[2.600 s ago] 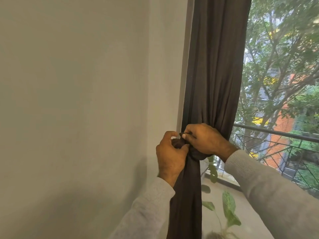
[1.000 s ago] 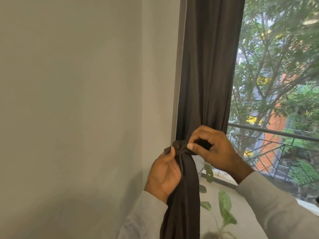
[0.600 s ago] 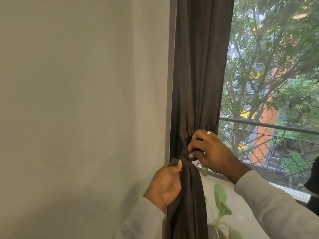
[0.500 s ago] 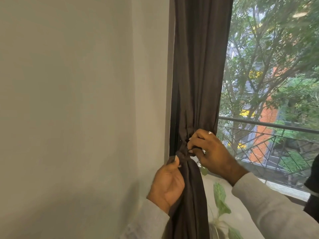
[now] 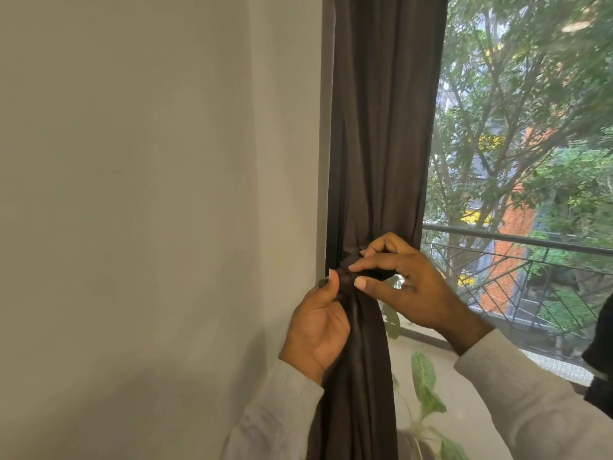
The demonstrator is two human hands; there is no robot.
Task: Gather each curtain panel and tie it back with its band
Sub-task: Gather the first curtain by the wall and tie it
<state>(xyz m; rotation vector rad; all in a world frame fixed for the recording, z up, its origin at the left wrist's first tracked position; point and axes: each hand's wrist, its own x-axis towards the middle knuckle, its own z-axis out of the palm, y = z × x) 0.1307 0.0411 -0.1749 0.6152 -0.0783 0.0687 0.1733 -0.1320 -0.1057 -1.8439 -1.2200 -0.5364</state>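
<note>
A dark brown curtain panel (image 5: 384,127) hangs at the window's left edge, gathered into a narrow bundle at waist height. A band (image 5: 346,279) of the same dark cloth wraps the bundle there. My left hand (image 5: 316,327) grips the bundle from the left, its thumb pressed on the band's end. My right hand (image 5: 408,287) comes from the right and pinches the band between thumb and forefinger. Below the hands the curtain falls straight down out of view.
A plain grey wall (image 5: 132,194) fills the left half. Behind the curtain stand the dark window frame (image 5: 331,161) and glass with a balcony railing (image 5: 517,239) and trees outside. A leafy plant (image 5: 426,386) stands low by the sill. Something dark (image 5: 602,360) shows at the right edge.
My right hand has slid left over the band and now pinches it at the knot. My left hand has risen slightly, thumb on the band's end. The view shifted a little.
</note>
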